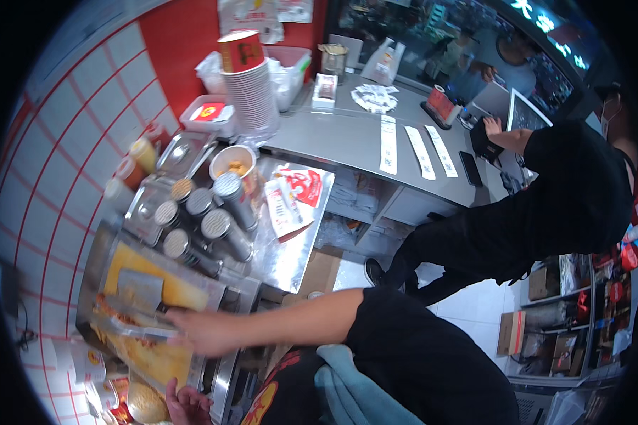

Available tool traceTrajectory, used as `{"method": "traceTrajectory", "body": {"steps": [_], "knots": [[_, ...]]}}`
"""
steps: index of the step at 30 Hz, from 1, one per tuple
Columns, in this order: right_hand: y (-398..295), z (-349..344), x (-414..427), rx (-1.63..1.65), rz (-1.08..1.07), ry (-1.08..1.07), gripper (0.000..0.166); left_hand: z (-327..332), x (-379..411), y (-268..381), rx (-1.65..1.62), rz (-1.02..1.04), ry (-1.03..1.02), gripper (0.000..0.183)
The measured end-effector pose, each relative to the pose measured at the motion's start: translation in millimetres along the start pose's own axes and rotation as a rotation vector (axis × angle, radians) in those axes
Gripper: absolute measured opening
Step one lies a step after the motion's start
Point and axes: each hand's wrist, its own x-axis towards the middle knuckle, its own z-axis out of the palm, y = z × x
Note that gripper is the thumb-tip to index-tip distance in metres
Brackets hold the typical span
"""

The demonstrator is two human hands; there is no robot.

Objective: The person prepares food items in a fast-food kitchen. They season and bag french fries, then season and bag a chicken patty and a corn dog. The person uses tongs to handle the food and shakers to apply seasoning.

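My right hand is closed around metal tongs, blurred by motion. The tongs reach over a yellow cutting board set in a steel tray. Reddish-brown food pieces lie along the board beneath them. On the board beside the tongs rests a flat metal blade, perhaps a cleaver or scraper. My left hand is at the bottom edge, partly cut off, fingers apart, and nothing shows in it. Near it are a round tan item and printed paper cups.
Steel shakers, sauce bottles, a food-filled paper cup and printed paper bags crowd the steel worktop. A tall cup stack stands behind. Receipts lie on the grey counter. A co-worker stands at the right.
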Motion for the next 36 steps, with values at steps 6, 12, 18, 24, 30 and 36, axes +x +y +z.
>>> {"method": "traceTrajectory", "body": {"steps": [6, 12, 18, 24, 30, 36], "knots": [[37.5, -11.1, -23.0, 0.247, -0.264, -0.163, 0.066, 105.8, 72.4, -32.9, 0.1, 0.139, 0.227, 0.043], [141.2, -212.1, -78.9, 0.289, -0.443, 0.51, 0.024, 144.8, 155.5, 1.1, -0.237, 0.192, 0.198, 0.027], [264.8, -364.6, -193.4, -0.222, 0.334, 1.21, 0.012, 228.0, 181.5, 10.4, 0.184, 0.445, 0.291, 0.023], [317.2, -409.3, -239.1, -0.543, 0.575, 1.242, 0.019, 268.5, 208.5, 9.1, 0.268, 0.527, 0.252, 0.023], [334.0, -424.3, -234.3, -0.605, 0.55, 1.186, 0.021, 286.3, 221.5, 7.7, 0.31, 0.554, 0.241, 0.023], [339.2, -430.8, -233.1, -0.618, 0.529, 1.178, 0.029, 295.8, 226.0, 9.5, 0.342, 0.58, 0.231, 0.023]]}}
